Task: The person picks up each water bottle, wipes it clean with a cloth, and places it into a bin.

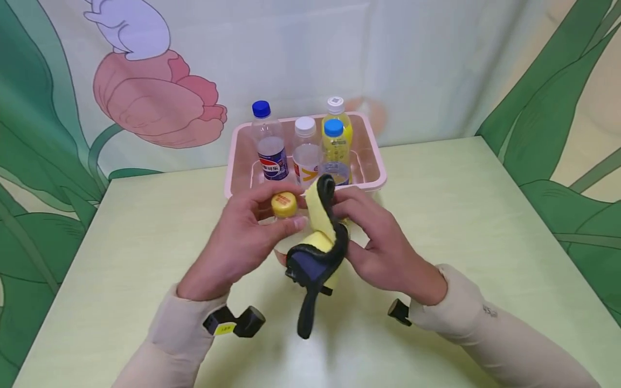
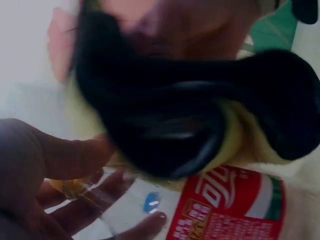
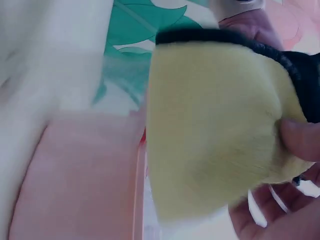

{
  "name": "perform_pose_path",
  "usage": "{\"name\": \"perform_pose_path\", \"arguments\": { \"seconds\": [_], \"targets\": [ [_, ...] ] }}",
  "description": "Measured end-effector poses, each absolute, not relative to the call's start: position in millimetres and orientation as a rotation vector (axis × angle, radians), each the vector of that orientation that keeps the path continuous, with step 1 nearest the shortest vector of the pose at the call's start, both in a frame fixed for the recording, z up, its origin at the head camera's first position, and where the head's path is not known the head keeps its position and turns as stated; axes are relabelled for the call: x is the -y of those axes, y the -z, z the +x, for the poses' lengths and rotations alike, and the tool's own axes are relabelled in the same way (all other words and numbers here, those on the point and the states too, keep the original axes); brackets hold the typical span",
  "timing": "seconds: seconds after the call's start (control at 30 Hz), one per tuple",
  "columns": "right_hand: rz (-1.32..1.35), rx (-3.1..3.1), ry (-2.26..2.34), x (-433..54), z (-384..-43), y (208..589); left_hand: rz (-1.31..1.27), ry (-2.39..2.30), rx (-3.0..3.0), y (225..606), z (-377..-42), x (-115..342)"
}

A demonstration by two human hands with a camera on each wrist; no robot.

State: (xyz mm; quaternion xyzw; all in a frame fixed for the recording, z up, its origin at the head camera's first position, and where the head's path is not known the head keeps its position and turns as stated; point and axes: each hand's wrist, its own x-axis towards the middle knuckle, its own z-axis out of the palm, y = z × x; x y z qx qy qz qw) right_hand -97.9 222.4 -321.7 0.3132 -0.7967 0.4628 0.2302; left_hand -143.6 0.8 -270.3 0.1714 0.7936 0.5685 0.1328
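Observation:
My left hand (image 1: 235,245) holds a clear plastic bottle by its neck, just below the yellow cap (image 1: 284,204). The bottle's red label (image 2: 225,207) with white lettering shows in the left wrist view. A soft yellow cloth with thick black edging (image 1: 321,213) is pinched in my right hand (image 1: 385,250), close against the right side of the bottle. In the right wrist view the cloth's yellow face (image 3: 215,135) spreads wide, with the thumb pressing on it. A dark flap hangs down from the cloth, covering much of the bottle in the head view.
Just beyond the hands, a pink plastic basket (image 1: 378,167) stands on the pale table (image 1: 436,215). Inside are a cola bottle with a dark blue cap (image 1: 271,153), a white-capped bottle (image 1: 306,153), a blue-capped bottle (image 1: 336,148) and a yellow bottle (image 1: 346,121). A printed curtain (image 1: 301,48) hangs behind.

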Motion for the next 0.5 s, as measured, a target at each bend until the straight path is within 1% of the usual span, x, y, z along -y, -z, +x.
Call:
{"name": "perform_pose_path", "arguments": {
  "seconds": [0.07, 0.13, 0.23, 0.3, 0.37, 0.5],
  "targets": [
    [0.814, 2.246, -1.223, -217.7, -102.0, 319.9, 0.463, -1.763, -2.254, 281.2, -145.1, -15.6],
    [0.764, 2.320, -1.184, -215.5, -105.3, 324.5, 0.376, -1.913, -2.191, 298.4, -145.4, -29.6],
    [0.725, 2.455, -1.158, -219.6, -102.3, 336.9, 0.236, -2.078, -2.123, 327.8, -140.1, -46.2],
    [0.735, 2.499, -1.140, -225.1, -96.8, 340.4, 0.195, -2.115, -2.075, 339.7, -135.5, -51.3],
    [0.758, 2.498, -1.118, -229.9, -92.3, 338.3, 0.250, -2.125, -2.067, 340.5, -132.1, -52.9],
    [0.773, 2.450, -1.032, -235.9, -89.7, 328.5, 0.508, -2.100, -2.104, 324.2, -134.5, -52.7]
  ]
}}
